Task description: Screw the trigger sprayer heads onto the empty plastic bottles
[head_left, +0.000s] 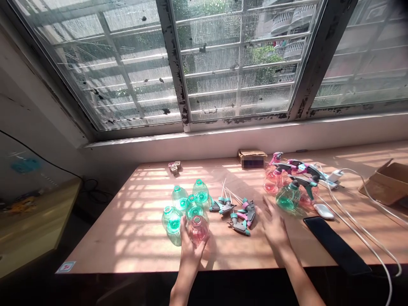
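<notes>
My left hand (190, 247) is curled around the pink bottle (197, 231), with my thumb on one side and my fingers on the other. The bottle is upright, right by four green bottles (173, 225) on the table (137, 250). My right hand (274, 225) is open and blurry, with nothing in it. It is between the spray tops (234, 217) and the phone (336, 244).

place: home or small workroom, unclear which | worn barred window (210, 102) | wooden table (153, 258) | balconies (291, 19) outside
</notes>
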The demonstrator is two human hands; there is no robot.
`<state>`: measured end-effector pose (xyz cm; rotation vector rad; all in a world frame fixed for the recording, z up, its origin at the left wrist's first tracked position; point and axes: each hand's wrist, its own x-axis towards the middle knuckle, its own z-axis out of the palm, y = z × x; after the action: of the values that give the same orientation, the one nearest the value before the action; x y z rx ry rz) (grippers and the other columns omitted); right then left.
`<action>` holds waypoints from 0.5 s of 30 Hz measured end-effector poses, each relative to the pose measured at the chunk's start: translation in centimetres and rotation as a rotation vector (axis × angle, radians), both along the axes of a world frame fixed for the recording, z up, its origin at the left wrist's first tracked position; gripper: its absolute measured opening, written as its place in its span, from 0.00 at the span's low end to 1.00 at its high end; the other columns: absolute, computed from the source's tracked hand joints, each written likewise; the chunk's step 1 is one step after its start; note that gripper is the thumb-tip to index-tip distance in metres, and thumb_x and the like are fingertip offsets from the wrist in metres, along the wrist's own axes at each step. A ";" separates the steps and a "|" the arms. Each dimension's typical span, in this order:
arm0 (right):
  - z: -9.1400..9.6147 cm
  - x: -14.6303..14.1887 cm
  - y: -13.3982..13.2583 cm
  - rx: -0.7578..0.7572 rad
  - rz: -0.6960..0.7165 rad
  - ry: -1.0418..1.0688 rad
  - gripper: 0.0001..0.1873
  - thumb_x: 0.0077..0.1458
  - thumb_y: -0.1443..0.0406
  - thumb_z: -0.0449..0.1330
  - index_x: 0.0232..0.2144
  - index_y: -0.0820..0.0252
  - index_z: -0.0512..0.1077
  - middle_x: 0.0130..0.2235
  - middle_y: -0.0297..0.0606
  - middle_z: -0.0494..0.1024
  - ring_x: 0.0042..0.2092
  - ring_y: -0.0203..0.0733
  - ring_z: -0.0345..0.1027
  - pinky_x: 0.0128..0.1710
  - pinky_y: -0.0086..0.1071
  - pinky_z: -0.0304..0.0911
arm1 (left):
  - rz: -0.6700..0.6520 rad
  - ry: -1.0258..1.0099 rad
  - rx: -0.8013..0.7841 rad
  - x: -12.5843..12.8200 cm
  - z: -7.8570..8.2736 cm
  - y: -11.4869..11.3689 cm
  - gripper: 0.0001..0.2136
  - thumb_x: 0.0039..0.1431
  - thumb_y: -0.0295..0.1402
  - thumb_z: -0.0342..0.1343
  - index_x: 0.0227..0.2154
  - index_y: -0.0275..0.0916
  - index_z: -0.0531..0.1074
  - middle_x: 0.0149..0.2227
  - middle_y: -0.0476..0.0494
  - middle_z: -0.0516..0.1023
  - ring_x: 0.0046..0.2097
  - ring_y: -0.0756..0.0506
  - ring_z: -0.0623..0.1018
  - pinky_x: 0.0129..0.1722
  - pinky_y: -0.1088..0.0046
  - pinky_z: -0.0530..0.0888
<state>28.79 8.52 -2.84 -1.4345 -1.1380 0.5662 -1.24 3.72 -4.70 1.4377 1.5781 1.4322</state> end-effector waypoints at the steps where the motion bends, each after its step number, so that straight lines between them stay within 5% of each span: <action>1: 0.7 1.2 0.0 0.052 -0.087 -0.082 0.31 0.59 0.48 0.61 0.58 0.58 0.72 0.64 0.51 0.72 0.65 0.62 0.63 0.67 0.54 0.55 | 0.030 0.047 0.043 0.1 -0.2 0.3 0.49 0.55 0.46 0.67 0.72 0.42 0.44 0.74 0.27 0.50 0.74 0.27 0.53 0.71 0.46 0.57; 5: 4.1 7.4 1.3 0.142 -0.454 -0.359 0.34 0.66 0.52 0.55 0.64 0.71 0.63 0.70 0.65 0.57 0.71 0.66 0.45 0.69 0.59 0.40 | 0.135 0.230 0.203 0.3 0.1 0.3 0.42 0.62 0.39 0.63 0.72 0.44 0.45 0.75 0.28 0.48 0.75 0.29 0.51 0.71 0.43 0.54; 7: 5.5 9.9 2.4 0.093 -0.498 -0.490 0.33 0.66 0.52 0.56 0.62 0.73 0.65 0.65 0.69 0.64 0.68 0.70 0.51 0.66 0.59 0.44 | 0.186 0.305 0.281 0.7 0.9 -0.2 0.38 0.65 0.33 0.60 0.72 0.47 0.47 0.75 0.32 0.48 0.75 0.31 0.50 0.71 0.42 0.54; 9: 6.5 11.2 3.2 -0.003 -0.447 -0.609 0.27 0.64 0.51 0.57 0.54 0.69 0.73 0.52 0.67 0.77 0.57 0.73 0.66 0.55 0.58 0.59 | 0.231 0.361 0.365 1.4 1.6 -1.0 0.38 0.65 0.27 0.59 0.72 0.51 0.47 0.74 0.34 0.49 0.75 0.32 0.50 0.71 0.40 0.53; 12: 7.4 10.7 2.6 -0.134 -0.365 -0.725 0.22 0.63 0.49 0.56 0.41 0.61 0.78 0.27 0.50 0.79 0.33 0.66 0.74 0.32 0.45 0.63 | 0.235 0.402 0.485 3.5 2.1 -2.3 0.41 0.63 0.23 0.60 0.72 0.54 0.46 0.72 0.35 0.53 0.74 0.32 0.54 0.70 0.40 0.55; 15: 8.1 7.6 -1.1 -0.162 -0.394 -0.750 0.28 0.65 0.45 0.51 0.40 0.60 0.78 0.21 0.45 0.74 0.26 0.62 0.71 0.24 0.39 0.55 | 0.120 0.426 0.517 6.9 1.6 -3.8 0.37 0.64 0.24 0.60 0.71 0.49 0.51 0.67 0.32 0.64 0.70 0.33 0.65 0.66 0.45 0.66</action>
<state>36.40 7.46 5.27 -2.0323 -1.3357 -0.1938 5.65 -0.03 -3.13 2.0894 1.6292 1.7800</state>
